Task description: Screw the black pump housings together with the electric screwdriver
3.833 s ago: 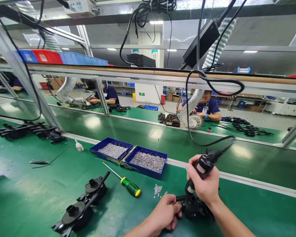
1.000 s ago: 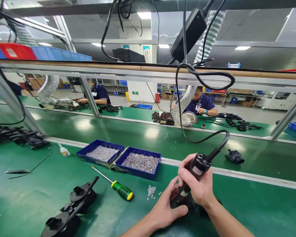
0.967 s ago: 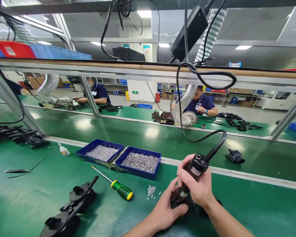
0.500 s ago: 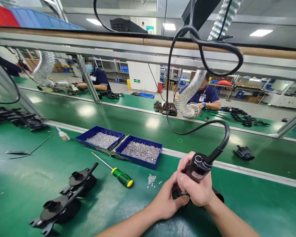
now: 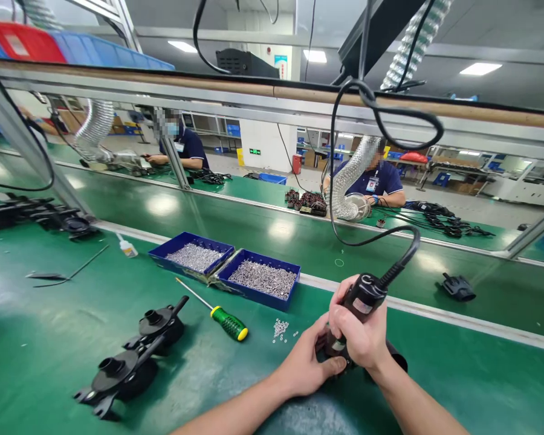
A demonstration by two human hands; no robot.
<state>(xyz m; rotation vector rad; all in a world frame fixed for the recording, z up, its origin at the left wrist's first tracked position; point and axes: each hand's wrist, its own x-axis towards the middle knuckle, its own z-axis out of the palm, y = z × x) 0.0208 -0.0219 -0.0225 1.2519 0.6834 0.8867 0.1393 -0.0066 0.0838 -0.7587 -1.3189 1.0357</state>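
Right hand wraps tightly around the electric screwdriver; at its 9 o'clock, left hand curls, pinching the black plastic part.

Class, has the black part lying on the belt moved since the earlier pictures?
Yes. The black part has drifted right, farther from the blue trays, which have stayed put.

Our left hand has left the side stub of the black part and now cups it beneath the electric screwdriver. Our right hand has brought that tool lower and steeper.
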